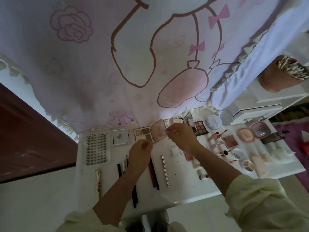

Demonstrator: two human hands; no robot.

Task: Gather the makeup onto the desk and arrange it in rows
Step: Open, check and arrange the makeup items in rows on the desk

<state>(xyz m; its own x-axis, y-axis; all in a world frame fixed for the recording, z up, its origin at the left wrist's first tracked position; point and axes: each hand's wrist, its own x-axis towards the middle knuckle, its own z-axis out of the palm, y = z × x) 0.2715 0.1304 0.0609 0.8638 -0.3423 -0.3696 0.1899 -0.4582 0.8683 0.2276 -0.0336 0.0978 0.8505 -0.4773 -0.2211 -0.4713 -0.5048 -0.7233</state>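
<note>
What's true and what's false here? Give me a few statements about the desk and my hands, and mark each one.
1. The left hand and right hand both hold the eyeshadow palette. True.
2. The palette is closed. False: its lid stands open.
3. The lash tray lies at the right end. False: the lash tray lies at the left end of the desk.
4. The pencils lie nearer the person than the palette. True.

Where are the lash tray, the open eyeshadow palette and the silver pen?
lash tray (pixel 97 149): head view, middle of the lash rows.
open eyeshadow palette (pixel 144 133): head view, pan side.
silver pen (pixel 165 171): head view, mid-barrel.
</note>
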